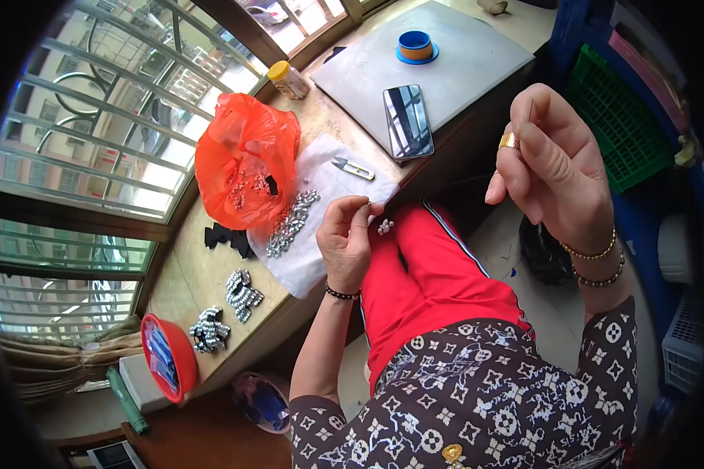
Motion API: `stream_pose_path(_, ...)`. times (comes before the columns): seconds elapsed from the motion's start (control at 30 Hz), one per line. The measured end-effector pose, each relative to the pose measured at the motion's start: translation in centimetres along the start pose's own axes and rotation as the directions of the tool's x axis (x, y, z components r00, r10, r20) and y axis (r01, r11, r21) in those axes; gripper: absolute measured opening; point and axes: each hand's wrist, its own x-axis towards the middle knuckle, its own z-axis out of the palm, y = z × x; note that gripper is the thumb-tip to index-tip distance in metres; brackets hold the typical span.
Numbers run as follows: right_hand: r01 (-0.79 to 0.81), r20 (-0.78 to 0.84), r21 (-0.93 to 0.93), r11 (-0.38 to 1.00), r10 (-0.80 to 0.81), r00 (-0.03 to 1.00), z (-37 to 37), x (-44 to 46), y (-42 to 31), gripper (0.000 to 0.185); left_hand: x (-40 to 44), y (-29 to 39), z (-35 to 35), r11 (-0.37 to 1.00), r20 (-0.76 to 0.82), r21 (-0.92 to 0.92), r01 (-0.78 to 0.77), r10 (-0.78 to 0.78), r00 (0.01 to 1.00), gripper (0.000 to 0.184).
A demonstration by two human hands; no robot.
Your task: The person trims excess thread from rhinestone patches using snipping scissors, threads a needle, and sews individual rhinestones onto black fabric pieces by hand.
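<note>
My left hand [346, 238] is closed in a pinch near the table edge, above my lap. Just beside its fingertips hangs a small cluster of pale, shiny beads [385, 226]. Raised high on the right, my right hand [559, 160] pinches a thin needle [532, 109] between thumb and forefinger. Any thread between the hands is too fine to see. A white cloth [340, 164] on the table bears a pile of silvery beads [293, 224] and small thread snips [353, 168]. The snips lie beyond my left hand.
An orange-red plastic bag [246, 148] with small pink pieces stands by the window. Silvery beaded bands [243, 295], black fabric pieces [227, 239] and a red basin [169, 359] line the table. A phone [407, 121], grey board [477, 47], blue-rimmed roll [416, 47] and yellow-lidded jar [288, 80] lie farther back.
</note>
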Motion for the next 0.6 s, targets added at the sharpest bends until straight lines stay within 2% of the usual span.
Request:
stream_pose_path(0.13,-0.007,0.025,0.049,0.999,0.006,1.0,1.2,1.1,-0.7,0.012,1.2,3.6,-0.2,0.974,0.065,0.136,-0.182,0.174,0.983,0.014)
stream_pose_path(0.3,0.048,0.042,0.077,0.996,-0.051,0.998,2.2,3.1,-0.5,0.013,1.6,6.6,0.7,0.969,0.067,0.092,-0.228,0.223,0.973,0.017)
stream_pose_path(0.4,0.102,0.064,0.127,0.987,-0.111,0.992,1.8,3.8,-1.0,0.015,0.8,3.9,1.0,0.981,0.114,0.079,-0.177,0.168,0.979,0.028)
stream_pose_path(0.47,0.141,0.088,0.177,0.974,-0.159,0.983,0.9,4.0,-1.2,0.017,-0.1,0.8,1.2,0.904,0.263,0.364,-0.226,0.133,0.956,0.047)
stream_pose_path(0.5,0.155,0.103,0.203,0.967,-0.179,0.979,0.4,4.1,-1.3,0.018,-0.6,-0.9,1.2,0.907,0.269,0.354,-0.228,0.134,0.954,0.047)
stream_pose_path(0.6,0.178,0.144,0.277,0.944,-0.224,0.964,-1.0,3.9,-1.1,0.021,-2.9,-7.7,1.0,0.877,0.441,0.432,-0.211,-0.001,0.898,0.055)
